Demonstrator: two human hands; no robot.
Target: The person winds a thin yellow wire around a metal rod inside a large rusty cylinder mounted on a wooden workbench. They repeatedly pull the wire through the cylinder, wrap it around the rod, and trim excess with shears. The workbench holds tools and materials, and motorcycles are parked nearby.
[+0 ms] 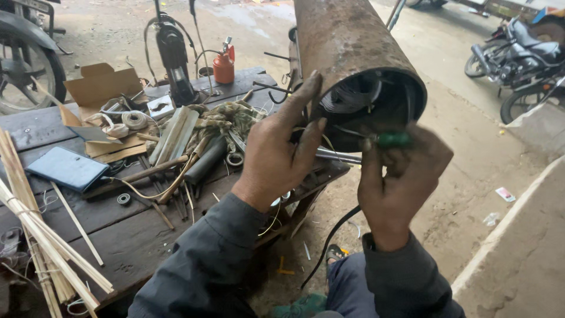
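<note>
We saw a dark, worn wooden workbench (112, 227) crowded with clutter. On it lay a blue flat case (67, 169), a torn cardboard box (103, 88) holding tape rolls (135, 120), a bundle of thin pale sticks (35, 235) along its left edge, and a heap of rags and tubes (206, 132) in the middle. Near the far edge stood an orange oil can (223, 63) and a black upright tool (173, 56).

cylinder (347, 47): rusty brown | tool handle (393, 139): green | oil can (223, 65): orange-red | case (67, 169): blue | counter (123, 229): dark grey-brown | sleeves (206, 265): grey
</note>
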